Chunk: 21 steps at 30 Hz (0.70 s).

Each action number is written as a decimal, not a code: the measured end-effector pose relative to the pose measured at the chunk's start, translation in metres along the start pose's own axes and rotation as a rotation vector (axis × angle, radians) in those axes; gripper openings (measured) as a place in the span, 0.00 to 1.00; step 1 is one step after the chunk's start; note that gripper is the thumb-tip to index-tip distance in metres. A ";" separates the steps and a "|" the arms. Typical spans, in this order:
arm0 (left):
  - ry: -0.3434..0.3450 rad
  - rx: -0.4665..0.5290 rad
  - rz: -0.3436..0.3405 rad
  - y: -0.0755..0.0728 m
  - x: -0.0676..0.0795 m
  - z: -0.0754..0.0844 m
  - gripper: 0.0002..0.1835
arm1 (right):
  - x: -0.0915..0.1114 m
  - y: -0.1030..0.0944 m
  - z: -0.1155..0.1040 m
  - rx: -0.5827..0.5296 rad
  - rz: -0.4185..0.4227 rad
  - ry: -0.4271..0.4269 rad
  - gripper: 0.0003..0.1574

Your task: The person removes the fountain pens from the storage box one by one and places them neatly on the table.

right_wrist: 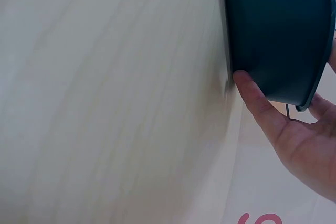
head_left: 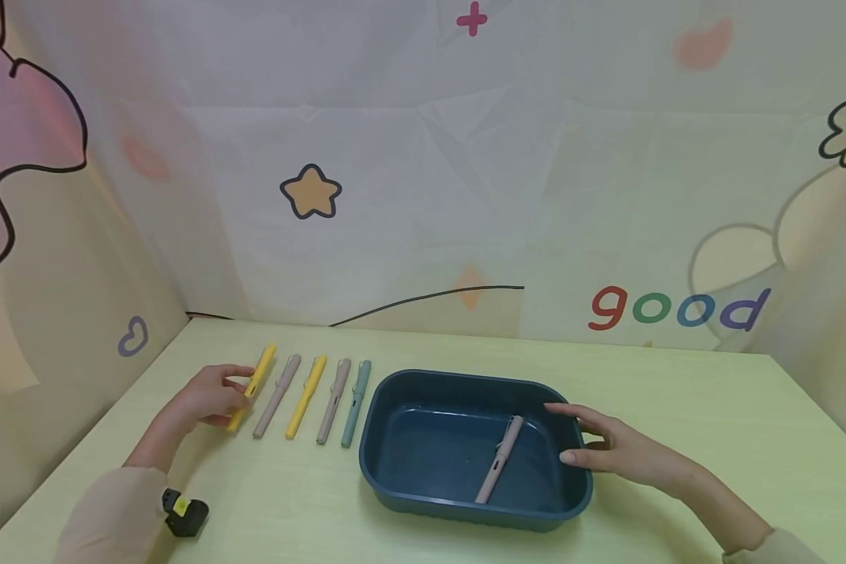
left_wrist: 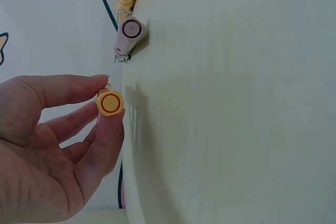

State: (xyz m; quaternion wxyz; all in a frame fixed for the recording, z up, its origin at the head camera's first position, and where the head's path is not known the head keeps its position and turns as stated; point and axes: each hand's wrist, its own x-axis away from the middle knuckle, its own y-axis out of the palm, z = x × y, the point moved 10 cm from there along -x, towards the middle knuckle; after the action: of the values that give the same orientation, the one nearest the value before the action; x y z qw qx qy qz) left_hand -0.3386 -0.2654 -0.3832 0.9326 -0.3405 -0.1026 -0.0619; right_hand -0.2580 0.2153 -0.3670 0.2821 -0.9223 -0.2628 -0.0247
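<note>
At the left end of a row of pens, my left hand (head_left: 215,393) pinches a yellow pen (head_left: 259,372) between thumb and fingers. The left wrist view shows that pen end-on (left_wrist: 111,103), with a ring on its round tip. Beside it in the row lie a grey-pink pen (head_left: 277,397), another yellow pen (head_left: 306,397), a second grey-pink pen (head_left: 334,402) and a blue-green pen (head_left: 356,404). My right hand (head_left: 616,446) grips the right wall of a dark blue plastic bin (head_left: 458,511), fingers over its rim. One grey-pink pen (head_left: 500,458) leans inside the bin.
The light wooden table (head_left: 684,407) meets a printed cloth backdrop (head_left: 409,204) along its back edge. A small black device (head_left: 186,517) with a yellow mark sits at my left sleeve (head_left: 113,513).
</note>
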 end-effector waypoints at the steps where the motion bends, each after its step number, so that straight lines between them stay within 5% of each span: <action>1: -0.001 0.000 -0.001 0.000 -0.001 -0.001 0.32 | 0.000 0.000 0.000 0.002 0.000 0.000 0.41; 21: -0.043 -0.019 -0.033 0.001 -0.007 -0.009 0.34 | 0.001 0.000 -0.002 -0.001 -0.008 -0.005 0.40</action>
State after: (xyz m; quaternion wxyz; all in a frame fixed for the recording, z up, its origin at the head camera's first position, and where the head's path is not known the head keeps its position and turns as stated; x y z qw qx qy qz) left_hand -0.3443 -0.2697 -0.3921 0.9257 -0.3489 -0.1278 -0.0710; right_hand -0.2568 0.2142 -0.3651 0.2811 -0.9215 -0.2671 -0.0236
